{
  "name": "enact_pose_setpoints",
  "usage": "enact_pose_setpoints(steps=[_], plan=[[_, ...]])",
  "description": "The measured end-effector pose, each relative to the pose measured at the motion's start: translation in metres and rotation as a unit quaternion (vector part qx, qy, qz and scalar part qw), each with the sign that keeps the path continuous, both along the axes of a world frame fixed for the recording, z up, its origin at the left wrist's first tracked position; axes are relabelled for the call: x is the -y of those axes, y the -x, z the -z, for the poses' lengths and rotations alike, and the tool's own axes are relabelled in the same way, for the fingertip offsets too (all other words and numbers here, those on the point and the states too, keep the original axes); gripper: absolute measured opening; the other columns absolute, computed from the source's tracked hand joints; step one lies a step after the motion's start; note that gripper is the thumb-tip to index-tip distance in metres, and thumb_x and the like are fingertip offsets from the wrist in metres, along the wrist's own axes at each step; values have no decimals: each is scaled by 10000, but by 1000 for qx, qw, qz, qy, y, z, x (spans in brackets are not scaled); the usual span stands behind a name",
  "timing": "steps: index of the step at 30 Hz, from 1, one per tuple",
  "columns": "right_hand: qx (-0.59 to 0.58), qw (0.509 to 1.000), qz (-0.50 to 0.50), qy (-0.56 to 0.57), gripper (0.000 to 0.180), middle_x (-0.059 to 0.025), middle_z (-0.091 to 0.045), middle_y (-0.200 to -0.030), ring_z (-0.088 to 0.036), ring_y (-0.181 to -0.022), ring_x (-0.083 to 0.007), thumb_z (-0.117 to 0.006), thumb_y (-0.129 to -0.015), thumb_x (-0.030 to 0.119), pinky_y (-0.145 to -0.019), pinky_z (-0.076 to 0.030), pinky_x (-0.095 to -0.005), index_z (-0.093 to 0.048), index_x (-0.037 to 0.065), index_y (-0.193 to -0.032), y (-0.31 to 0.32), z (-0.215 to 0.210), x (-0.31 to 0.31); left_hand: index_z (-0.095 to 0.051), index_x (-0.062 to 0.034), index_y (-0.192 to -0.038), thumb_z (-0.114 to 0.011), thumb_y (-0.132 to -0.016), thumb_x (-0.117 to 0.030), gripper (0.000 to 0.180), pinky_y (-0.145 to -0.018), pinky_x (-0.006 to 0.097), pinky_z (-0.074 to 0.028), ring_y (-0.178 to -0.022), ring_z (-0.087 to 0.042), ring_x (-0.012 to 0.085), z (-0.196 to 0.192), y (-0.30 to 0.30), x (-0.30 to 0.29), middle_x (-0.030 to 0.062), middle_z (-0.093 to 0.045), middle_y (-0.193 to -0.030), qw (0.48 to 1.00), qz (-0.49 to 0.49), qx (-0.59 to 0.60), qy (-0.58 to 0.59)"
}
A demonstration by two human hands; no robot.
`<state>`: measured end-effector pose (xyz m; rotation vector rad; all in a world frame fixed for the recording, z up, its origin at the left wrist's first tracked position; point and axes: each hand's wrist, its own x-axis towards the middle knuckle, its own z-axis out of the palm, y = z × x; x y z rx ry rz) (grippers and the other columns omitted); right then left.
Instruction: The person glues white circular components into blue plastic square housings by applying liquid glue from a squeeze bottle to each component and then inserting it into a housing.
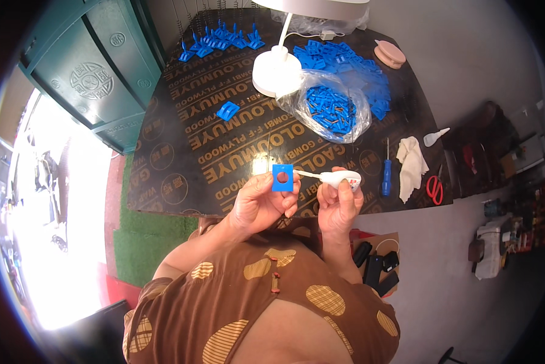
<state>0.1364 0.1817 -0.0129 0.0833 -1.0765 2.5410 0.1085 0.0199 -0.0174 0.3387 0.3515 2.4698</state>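
left hand (261, 203) pinches a blue square plate w/ round hole (282, 178) by its lower edge, fingers closed on it. right hand (338, 203) is wrapped tight round a white glue bottle (340, 178), nozzle tip touching the plate's right edge.

Blue square piece (282, 178) and glue bottle (340, 178) in hands

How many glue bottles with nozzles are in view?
2: one glue bottle held in the right hand, nozzle at the blue square piece; a second bottle lying on the table beside the white cloth.
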Motion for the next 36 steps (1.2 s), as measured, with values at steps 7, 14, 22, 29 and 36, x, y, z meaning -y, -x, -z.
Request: enact_pose_setpoints(steps=[7, 14, 22, 29, 36], plan=[[-18, 998, 37, -41, 245, -12, -492, -661, -394, -518, -56, -583, -885, 122, -445, -298, -212, -575, -62, -1048, -1, -3, 2, -545, 49, -1145, -589, -881, -313, 450, -613, 353, -437, -726, -525, 200, 1, 0, 0, 160, -571, -984, 1000, 1, 1, 4], [-21, 993, 78, -87, 223, -42, -557, -705, -400, -520, -50, -576, -867, 64, -451, -289, -209, -572, -76, -1041, -4, -6, 4, -550, 40, -1137, -587, -884, -308, 431, -619, 356, -444, -726, -522, 200, 1, 0, 0, 163, -569, -986, 1000, -2, -6, 9], [-4, 975, 141, -173, 271, -58, -547, -690, -398, -506, -62, -580, -866, 132, -443, -289, -217, -560, -86, -1028, -5, -8, 5, -573, 29, -1111, -583, -891, -312, 405, -621, 357, -447, -721, -522, 200, -1, 0, 1, 164, -568, -999, 1000, -2, -4, 6], [-17, 976, 141, -165, 211, -40, -583, -769, -459, -570, -40, -615, -823, 53, -483, -357, -177, -599, -59, -1001, -6, -10, 5, -579, 27, -1094, -589, -889, -317, 400, -626, 363, -451, -728, -528, 201, -1, 0, 2, 167, -571, -1020, 1000, 1, -1, 10], [-15, 976, 141, -165, 206, -42, -586, -774, -465, -575, -42, -615, -822, 50, -494, -357, -174, -600, -58, -996, -7, -11, 4, -582, 19, -1075, -592, -889, -313, 381, -630, 366, -455, -726, -533, 202, -2, 0, 2, 170, -578, -1025, 1000, -4, -4, 5]])
